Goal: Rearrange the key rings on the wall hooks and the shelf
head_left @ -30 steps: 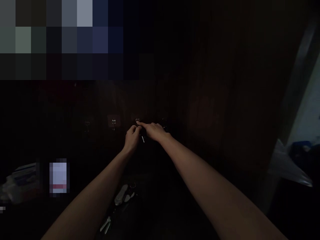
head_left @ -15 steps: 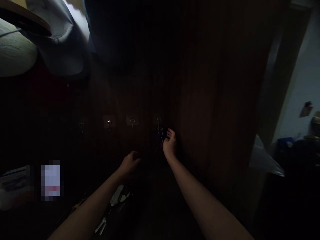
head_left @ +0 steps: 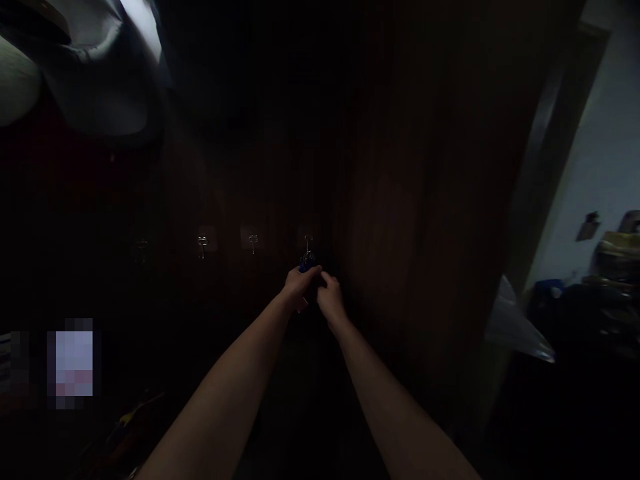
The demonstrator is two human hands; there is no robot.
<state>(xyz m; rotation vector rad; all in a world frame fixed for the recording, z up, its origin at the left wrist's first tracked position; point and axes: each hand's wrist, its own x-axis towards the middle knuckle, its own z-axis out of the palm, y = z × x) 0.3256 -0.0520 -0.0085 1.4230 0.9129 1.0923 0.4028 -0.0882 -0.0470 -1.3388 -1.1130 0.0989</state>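
Head view, very dim. Both arms stretched forward to a dark wooden panel (head_left: 400, 220). Left hand (head_left: 299, 287) and right hand (head_left: 330, 300) met side by side, touching or nearly so, just below the rightmost hook (head_left: 309, 241) in a row of small metal hooks. Just above the fingers (head_left: 313, 272) of the left hand, a small blue bunch (head_left: 306, 261), seemingly keys on a ring, hung from that hook. Left fingers curled up around its lower end, seemingly pinching it; right fingers bent inward beside it, contact too dark to tell.

Judged as light, hard and loose: rigid metal pieces likely to swing and slip, not fragile. Best taken at the ring or the blue tag just above the fingertips, not at dangling ends.

Left of the fingers, two more hooks (head_left: 253, 241) (head_left: 202, 245) looked bare. Far right, a doorway strip (head_left: 600, 173) with brighter clutter beyond.
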